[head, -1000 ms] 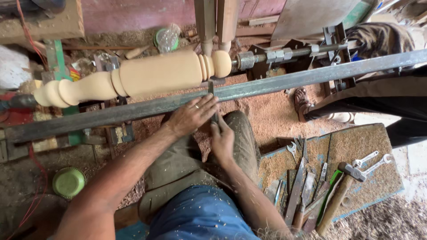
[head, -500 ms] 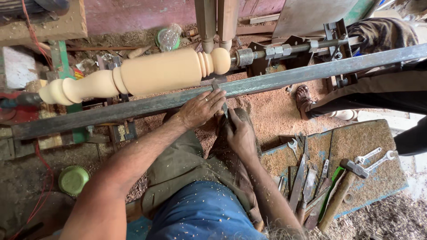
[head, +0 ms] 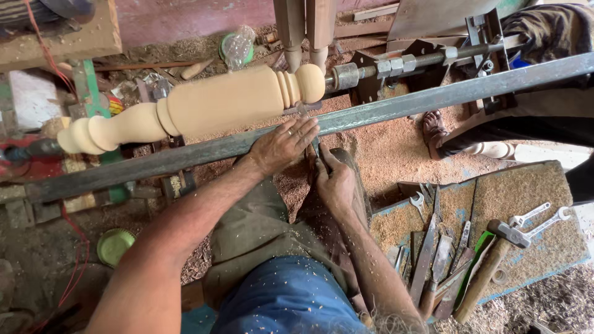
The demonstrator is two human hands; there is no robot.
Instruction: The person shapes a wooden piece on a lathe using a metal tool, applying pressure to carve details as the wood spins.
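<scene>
A pale turned wooden spindle (head: 216, 102) is mounted lengthwise in a lathe, its beaded end at the right against the metal centre (head: 346, 75). A long grey steel bar (head: 433, 96) runs in front of it as a rest. My left hand (head: 283, 145) lies on this bar just below the spindle's beads and presses down a thin chisel (head: 314, 150). My right hand (head: 334, 180) sits directly behind it and grips the chisel's handle over my knee. The chisel's tip points at the spindle near the beads and is mostly hidden by my fingers.
Sawdust covers the floor. A board (head: 538, 185) at the right carries several chisels (head: 427, 253), two wrenches (head: 544, 219) and a hammer (head: 489, 266). Another person's sandalled foot (head: 436, 131) rests beyond the bar. A green lid (head: 114, 246) lies lower left, with red wires (head: 77, 247) nearby.
Both my hands have slid a little to the right along the bar, closer to the spindle's beaded end. The view has shifted slightly.
</scene>
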